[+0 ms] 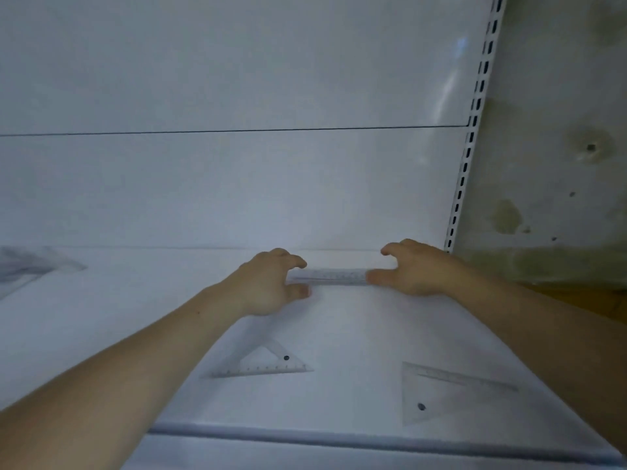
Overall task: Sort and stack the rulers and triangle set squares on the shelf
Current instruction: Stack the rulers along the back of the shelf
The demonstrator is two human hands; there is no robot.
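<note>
A clear plastic ruler (334,277) lies across the white shelf (356,327) near its back. My left hand (271,283) holds its left end, with fingers curled over the far edge and the thumb at the near edge. My right hand (412,269) holds the right end in the same way. Nearer to me, a clear triangle set square (268,364) lies flat under my left forearm. A second clear set square (437,391) lies flat at the front right.
More clear rulers or set squares (30,266) lie blurred at the far left of the shelf. A white back panel (237,181) rises behind it. A slotted upright (470,147) stands at the right, and a stained wall (559,147) is beyond it. The shelf's front lip (339,435) runs across below.
</note>
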